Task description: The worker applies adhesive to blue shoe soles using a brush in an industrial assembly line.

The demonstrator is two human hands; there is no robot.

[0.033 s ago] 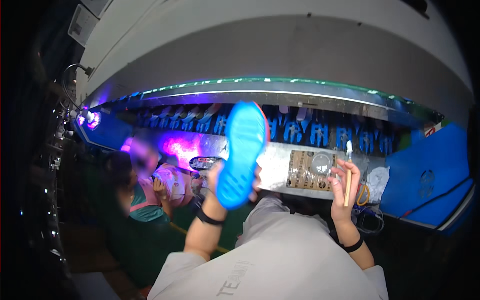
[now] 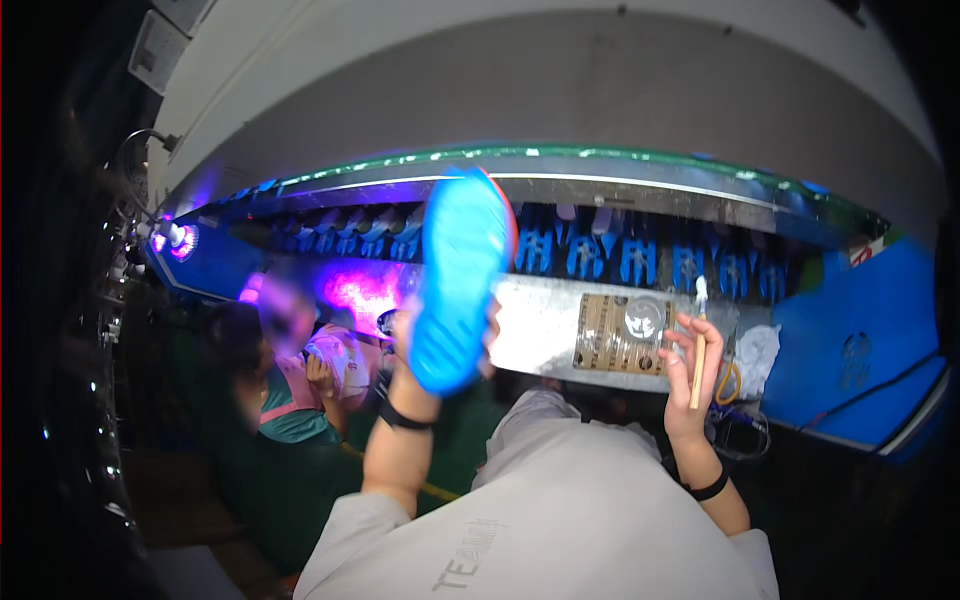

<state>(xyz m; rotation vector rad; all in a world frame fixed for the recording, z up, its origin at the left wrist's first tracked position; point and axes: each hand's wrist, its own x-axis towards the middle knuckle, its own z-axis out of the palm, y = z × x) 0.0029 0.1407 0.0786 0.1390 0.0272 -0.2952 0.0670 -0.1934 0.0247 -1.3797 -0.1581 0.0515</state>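
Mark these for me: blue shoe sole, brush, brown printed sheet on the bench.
Blue shoe sole [image 2: 462, 280]: head view, middle of its flat blue face.
Brush [image 2: 698, 368]: head view, on its wooden handle.
Brown printed sheet [image 2: 600, 335]: head view, on its left half.

Left hand [image 2: 403, 340] partly hidden behind blurred blue sole [image 2: 458, 285]

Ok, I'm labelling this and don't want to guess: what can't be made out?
All in the head view:
Left hand: middle hidden behind the sole.
Sole: far side faces away.
Stick: white tip too small to tell bristles.
Dark object: partly hidden by the left hand.
Hood: cut off by the top edge.
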